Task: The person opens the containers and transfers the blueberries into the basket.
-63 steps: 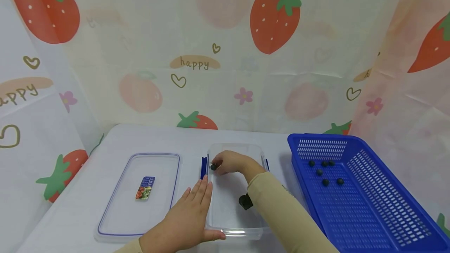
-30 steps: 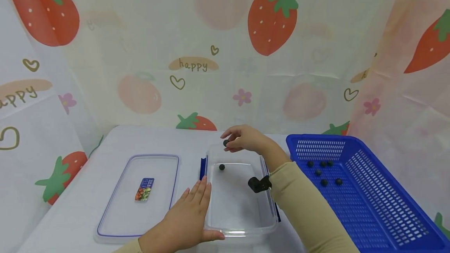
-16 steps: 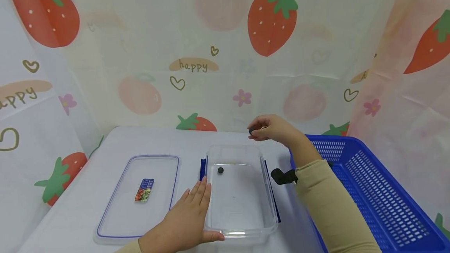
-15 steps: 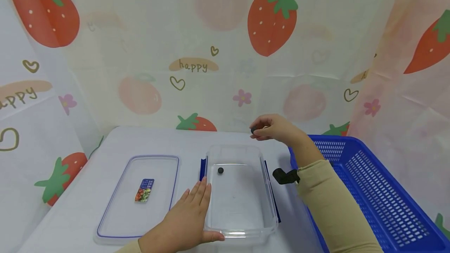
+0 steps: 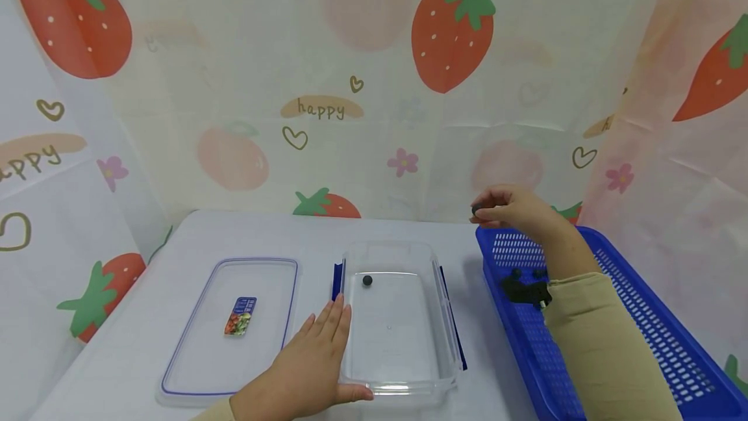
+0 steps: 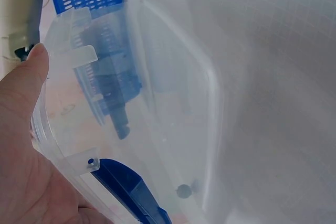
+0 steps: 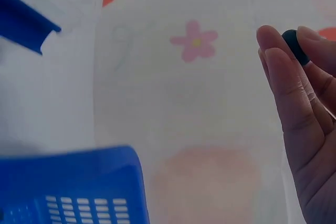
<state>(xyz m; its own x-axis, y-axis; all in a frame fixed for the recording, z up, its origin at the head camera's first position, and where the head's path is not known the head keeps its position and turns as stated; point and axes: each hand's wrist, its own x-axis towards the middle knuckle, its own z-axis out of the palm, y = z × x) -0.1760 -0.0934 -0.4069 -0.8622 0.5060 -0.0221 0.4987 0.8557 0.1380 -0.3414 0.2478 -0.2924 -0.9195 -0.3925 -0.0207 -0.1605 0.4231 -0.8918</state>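
Note:
My right hand [image 5: 517, 210] pinches a small dark round ball [image 7: 295, 46] between thumb and fingertips, high by the back left corner of the blue basket [image 5: 549, 369]. A second dark ball [image 5: 367, 280] lies inside the clear plastic container [image 5: 403, 379], toward its back left; through the wall it shows as a grey dot in the left wrist view. With fingers straight, my left hand [image 5: 306, 356] rests against the container's left side, thumb at its front rim. Blue latches hang at both sides of the container.
A clear lid [image 5: 193, 343] with a purple edge and a printed label [image 5: 241, 316] lies left of the container. Dark balls [image 5: 516, 273] sit in the basket, partly hidden by my right sleeve [image 5: 613, 349] and the black wrist camera [image 5: 526, 291]. Strawberry-print cloth [image 5: 374, 83] hangs behind.
My right hand has lifted a dark ball out of the container and carried it rightward to the basket's back left corner. The other ball stays in the container; my left hand has not moved.

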